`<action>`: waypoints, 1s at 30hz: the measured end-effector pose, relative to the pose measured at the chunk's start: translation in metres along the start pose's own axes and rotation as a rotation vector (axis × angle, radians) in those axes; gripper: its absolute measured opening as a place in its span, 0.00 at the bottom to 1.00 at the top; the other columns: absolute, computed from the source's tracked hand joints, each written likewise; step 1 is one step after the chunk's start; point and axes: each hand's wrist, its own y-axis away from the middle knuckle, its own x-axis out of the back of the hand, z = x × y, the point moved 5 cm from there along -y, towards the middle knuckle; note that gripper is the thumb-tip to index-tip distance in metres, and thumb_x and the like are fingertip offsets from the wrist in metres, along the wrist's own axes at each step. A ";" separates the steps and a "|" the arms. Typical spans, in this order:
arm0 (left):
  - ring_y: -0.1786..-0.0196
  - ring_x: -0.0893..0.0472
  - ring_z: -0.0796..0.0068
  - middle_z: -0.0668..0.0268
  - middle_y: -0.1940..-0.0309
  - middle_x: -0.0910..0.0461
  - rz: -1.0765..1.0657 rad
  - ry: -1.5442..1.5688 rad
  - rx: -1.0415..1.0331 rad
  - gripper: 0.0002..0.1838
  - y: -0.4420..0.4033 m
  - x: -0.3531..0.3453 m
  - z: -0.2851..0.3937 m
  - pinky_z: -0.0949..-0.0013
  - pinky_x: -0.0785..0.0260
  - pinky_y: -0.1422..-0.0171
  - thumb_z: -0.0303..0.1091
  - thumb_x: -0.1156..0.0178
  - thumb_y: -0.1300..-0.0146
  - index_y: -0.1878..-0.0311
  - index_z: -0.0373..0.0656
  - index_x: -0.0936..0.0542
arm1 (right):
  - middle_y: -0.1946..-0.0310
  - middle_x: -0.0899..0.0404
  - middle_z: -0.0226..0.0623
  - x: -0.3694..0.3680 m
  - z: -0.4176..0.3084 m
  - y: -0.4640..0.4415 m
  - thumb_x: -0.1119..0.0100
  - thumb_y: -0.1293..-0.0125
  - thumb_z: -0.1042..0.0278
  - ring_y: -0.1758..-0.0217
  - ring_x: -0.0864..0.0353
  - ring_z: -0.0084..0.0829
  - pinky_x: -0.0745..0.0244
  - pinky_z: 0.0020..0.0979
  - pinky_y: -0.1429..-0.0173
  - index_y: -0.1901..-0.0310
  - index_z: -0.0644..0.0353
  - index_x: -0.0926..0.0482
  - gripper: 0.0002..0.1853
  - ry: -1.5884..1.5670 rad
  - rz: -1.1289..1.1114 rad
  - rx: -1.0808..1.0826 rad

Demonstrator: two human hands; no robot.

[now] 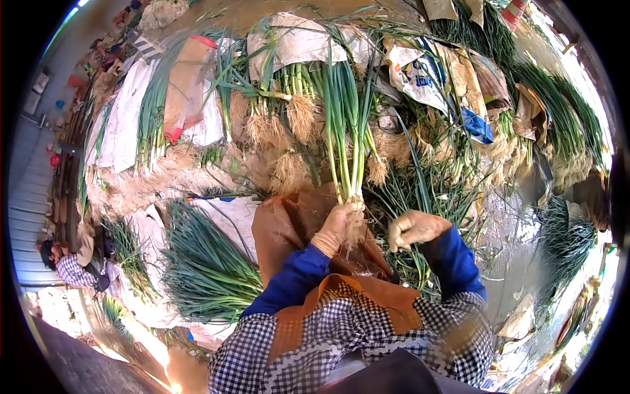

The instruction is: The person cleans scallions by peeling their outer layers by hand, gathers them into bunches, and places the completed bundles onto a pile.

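Note:
My left hand (340, 225) is wrapped round a small bunch of green onions (349, 125) near the root end. Their green leaves point away from me, and pale roots hang below my fingers. To the right, my right hand (416, 230) is held apart from the bunch with its fingers curled in; what they hold, if anything, I cannot make out. Under my hands a brown apron (289, 226) covers my lap. Just beyond it lie more green onions with shaggy tan roots (301, 118), their tops partly hidden by a white sack (292, 41).
A pile of trimmed green onions (203, 256) lies at my left on white sheeting. Loose leaves (420, 190) litter the ground at right. More sack-covered onion rows (121, 141) stretch across the back. Another person (75, 266) sits at far left.

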 end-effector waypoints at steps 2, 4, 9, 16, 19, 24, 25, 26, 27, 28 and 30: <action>0.78 0.32 0.81 0.74 0.76 0.30 -0.236 0.125 0.099 0.07 0.006 -0.014 0.008 0.79 0.38 0.78 0.27 0.46 0.41 0.59 0.41 0.26 | 0.74 0.22 0.37 0.016 0.003 0.017 0.47 0.38 0.52 0.67 0.21 0.31 0.27 0.37 0.62 0.69 0.58 0.21 0.16 0.207 0.283 -0.431; 0.79 0.35 0.85 0.73 0.75 0.31 -0.312 0.073 0.115 0.20 0.001 -0.010 0.010 0.82 0.42 0.79 0.27 0.49 0.40 0.43 0.35 0.32 | 0.70 0.21 0.42 0.063 0.016 0.012 0.45 0.40 0.47 0.65 0.20 0.37 0.27 0.38 0.57 0.66 0.57 0.20 0.19 0.674 0.823 -0.393; 0.79 0.33 0.85 0.70 0.71 0.28 -0.525 0.027 -0.118 0.21 0.037 -0.058 0.064 0.80 0.37 0.79 0.27 0.41 0.43 0.46 0.38 0.32 | 0.64 0.20 0.43 0.149 0.015 -0.043 0.44 0.46 0.40 0.56 0.21 0.42 0.29 0.39 0.52 0.61 0.54 0.20 0.24 0.993 1.199 -0.439; 0.42 0.31 0.64 0.59 0.49 0.28 -0.374 0.150 -0.388 0.17 0.021 -0.037 0.067 0.63 0.34 0.37 0.30 0.41 0.42 0.50 0.41 0.28 | 0.72 0.21 0.34 0.146 0.038 -0.051 0.45 0.37 0.57 0.71 0.24 0.24 0.30 0.25 0.65 0.62 0.65 0.21 0.16 0.120 0.968 -0.062; 0.45 0.27 0.72 0.63 0.49 0.25 -0.157 0.105 -0.175 0.20 0.009 -0.013 0.009 0.68 0.33 0.40 0.27 0.43 0.41 0.45 0.38 0.30 | 0.68 0.20 0.32 0.075 0.045 -0.044 0.46 0.36 0.60 0.65 0.23 0.24 0.29 0.25 0.57 0.57 0.64 0.22 0.15 -0.499 0.770 0.149; 0.51 0.23 0.69 0.62 0.56 0.22 -0.222 0.246 0.118 0.13 0.027 -0.040 -0.022 0.67 0.30 0.43 0.31 0.43 0.39 0.52 0.38 0.26 | 0.61 0.21 0.33 0.066 0.072 -0.044 0.46 0.36 0.60 0.60 0.25 0.23 0.29 0.26 0.52 0.50 0.62 0.25 0.17 -0.544 0.833 0.137; 0.52 0.23 0.69 0.62 0.57 0.22 -0.278 0.247 0.159 0.13 0.023 -0.030 -0.024 0.68 0.29 0.45 0.31 0.43 0.38 0.52 0.38 0.26 | 0.61 0.21 0.32 0.072 0.070 -0.045 0.47 0.35 0.58 0.60 0.25 0.22 0.30 0.26 0.53 0.50 0.61 0.25 0.17 -0.510 0.877 0.096; 0.53 0.22 0.69 0.62 0.57 0.22 -0.334 0.247 0.196 0.13 0.021 -0.021 -0.024 0.69 0.28 0.47 0.31 0.44 0.38 0.51 0.39 0.27 | 0.61 0.21 0.31 0.080 0.067 -0.047 0.48 0.34 0.56 0.61 0.25 0.22 0.30 0.25 0.54 0.51 0.60 0.25 0.18 -0.473 0.916 0.057; 0.53 0.22 0.69 0.62 0.57 0.22 -0.336 0.245 0.188 0.13 0.021 -0.027 -0.025 0.69 0.28 0.47 0.31 0.44 0.38 0.51 0.39 0.27 | 0.64 0.20 0.28 0.094 0.070 -0.051 0.52 0.33 0.51 0.63 0.25 0.20 0.30 0.24 0.58 0.52 0.59 0.24 0.20 -0.344 0.930 -0.043; 0.55 0.22 0.71 0.63 0.58 0.22 -0.193 0.215 0.104 0.12 0.019 -0.029 -0.028 0.70 0.27 0.50 0.31 0.45 0.37 0.52 0.40 0.27 | 0.67 0.19 0.34 0.110 0.074 -0.054 0.52 0.34 0.48 0.66 0.22 0.30 0.29 0.30 0.59 0.56 0.59 0.22 0.21 -0.118 1.017 -0.149; 0.61 0.22 0.74 0.66 0.61 0.22 -0.033 0.143 0.061 0.09 0.016 -0.020 -0.030 0.70 0.25 0.59 0.31 0.46 0.37 0.54 0.41 0.25 | 0.74 0.21 0.40 0.127 0.065 -0.059 0.49 0.35 0.51 0.73 0.23 0.28 0.28 0.30 0.65 0.61 0.63 0.22 0.19 0.613 1.283 -0.236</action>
